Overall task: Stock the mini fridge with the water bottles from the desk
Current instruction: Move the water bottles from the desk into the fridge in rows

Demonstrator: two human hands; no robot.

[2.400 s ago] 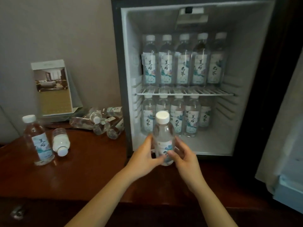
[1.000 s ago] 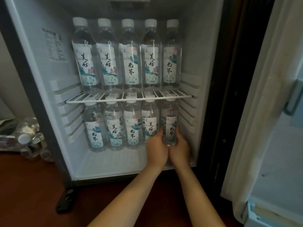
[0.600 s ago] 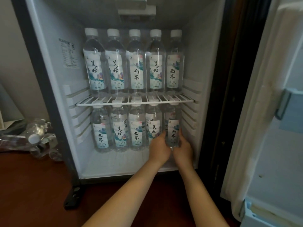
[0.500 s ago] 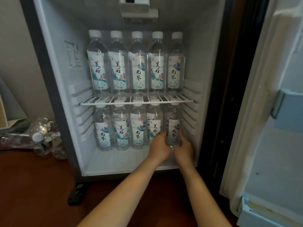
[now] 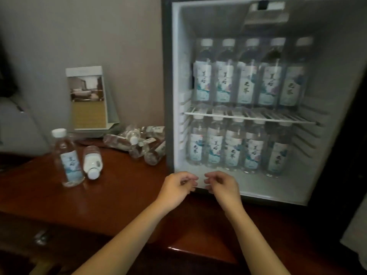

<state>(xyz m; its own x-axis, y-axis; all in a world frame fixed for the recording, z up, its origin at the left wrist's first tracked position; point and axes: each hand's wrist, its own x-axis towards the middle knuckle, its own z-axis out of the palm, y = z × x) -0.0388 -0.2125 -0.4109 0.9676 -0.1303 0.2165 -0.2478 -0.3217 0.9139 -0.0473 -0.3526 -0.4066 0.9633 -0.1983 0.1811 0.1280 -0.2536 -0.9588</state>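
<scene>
The left hand (image 5: 176, 187) and right hand (image 5: 222, 187) hover empty at lower centre, fingers loosely curled, before the mini fridge (image 5: 327, 66). Inside, an upper row (image 5: 246, 76) and a lower row (image 5: 234, 147) of five bottles each (labels blurred). At left on the counter (image 5: 119, 195): an upright bottle (image 5: 68, 159), a lying bottle (image 5: 92, 161) and a heap (image 5: 139, 143) beside the fridge.

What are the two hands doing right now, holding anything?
Left hand: open, fingers loosely curled, holding nothing.
Right hand: open, fingers loosely curled, holding nothing.
</scene>
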